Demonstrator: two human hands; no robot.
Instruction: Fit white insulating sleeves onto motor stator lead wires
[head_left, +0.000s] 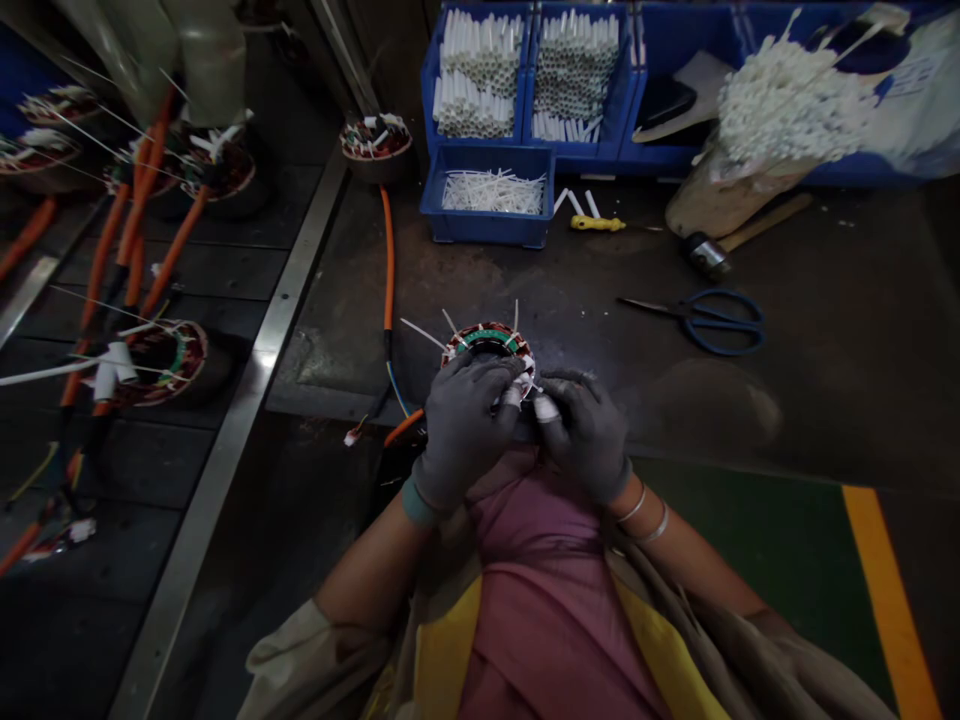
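At the bench's near edge stands a motor stator, a ring of copper windings with a green inner band. Thin white cable ties stick up from its rim. My left hand, in a grey glove, is closed over the near left side of the stator, its white-wrapped thumb at the windings. Just right of the ring, my gloved right hand is closed in a pinch, its thumb also wrapped in white. A thin white cable tie end shows at its fingertips. My hands cover the near part of the stator.
Blue bins of white tubes line the back, with a small tray of cable ties before them. Scissors, a mallet and a yellow-handled tool lie right. More stators with orange cables stand left, beyond a metal rail.
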